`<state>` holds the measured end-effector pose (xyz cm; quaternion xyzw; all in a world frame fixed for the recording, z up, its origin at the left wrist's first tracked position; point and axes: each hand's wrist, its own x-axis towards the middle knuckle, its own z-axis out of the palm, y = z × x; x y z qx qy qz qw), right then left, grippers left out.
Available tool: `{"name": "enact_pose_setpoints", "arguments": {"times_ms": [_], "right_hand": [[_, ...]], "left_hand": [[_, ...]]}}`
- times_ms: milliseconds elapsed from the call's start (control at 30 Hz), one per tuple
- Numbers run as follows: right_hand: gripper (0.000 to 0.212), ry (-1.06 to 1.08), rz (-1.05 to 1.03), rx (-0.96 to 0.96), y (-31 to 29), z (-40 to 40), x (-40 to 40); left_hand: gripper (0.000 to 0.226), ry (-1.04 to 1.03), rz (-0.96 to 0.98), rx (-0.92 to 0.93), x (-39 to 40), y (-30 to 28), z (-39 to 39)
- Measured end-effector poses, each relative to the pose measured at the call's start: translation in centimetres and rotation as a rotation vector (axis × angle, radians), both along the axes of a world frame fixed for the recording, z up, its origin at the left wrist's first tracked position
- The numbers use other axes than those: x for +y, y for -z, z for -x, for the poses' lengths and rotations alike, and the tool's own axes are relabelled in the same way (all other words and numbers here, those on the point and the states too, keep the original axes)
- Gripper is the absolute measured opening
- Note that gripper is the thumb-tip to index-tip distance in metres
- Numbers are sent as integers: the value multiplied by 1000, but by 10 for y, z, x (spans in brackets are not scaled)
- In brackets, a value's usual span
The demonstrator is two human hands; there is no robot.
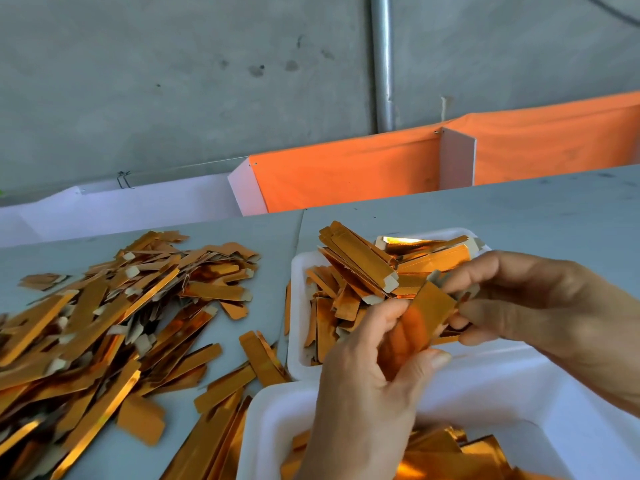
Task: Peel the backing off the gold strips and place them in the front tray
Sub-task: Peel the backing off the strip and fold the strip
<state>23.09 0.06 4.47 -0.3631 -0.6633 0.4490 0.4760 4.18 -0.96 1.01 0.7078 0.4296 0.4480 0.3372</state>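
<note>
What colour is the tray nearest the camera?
White, seen best in the head view: the front tray.

Left hand [360, 382]: bare, no glove or ring seen; thumbnail short and unpainted.
Right hand [540, 306]: bare, no ring seen; no sleeve shown.

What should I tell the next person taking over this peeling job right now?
Left hand: grip closed on the lower end of one gold strip.
Right hand: fingers pinching the strip's upper end, where a grey tab shows.
Front tray, nearest you: already holds some gold pieces.
Far tray: piled with strips.
Loose pile: spread over the table to the left.
Done: some pieces are in the front tray.
Left: finish this strip, drop it in the front tray, then work through the rest.
</note>
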Motion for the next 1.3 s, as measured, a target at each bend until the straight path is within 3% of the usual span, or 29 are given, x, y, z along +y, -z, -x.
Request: {"name": "enact_pose_setpoints", "arguments": {"times_ms": [333,467,600,767,1167,1300], "right_hand": [[55,16,17,-21,-1,2,-1],[41,-27,33,-14,-2,3,-2],[47,-22,33,-17,-5,3,-3],[18,-2,57,-13,-4,4,-3],[4,23,84,-127,-6,10,-5],[46,-181,260,87,-5,0,-2]], "left_hand": [[36,91,32,-79,2,2,3],[35,110,44,-61,2,1,5],[37,122,18,-67,2,-1,4],[36,132,54,-82,1,0,5],[32,22,-102,47,-1,-3,3],[33,6,-109,67,-1,-4,4]]}}
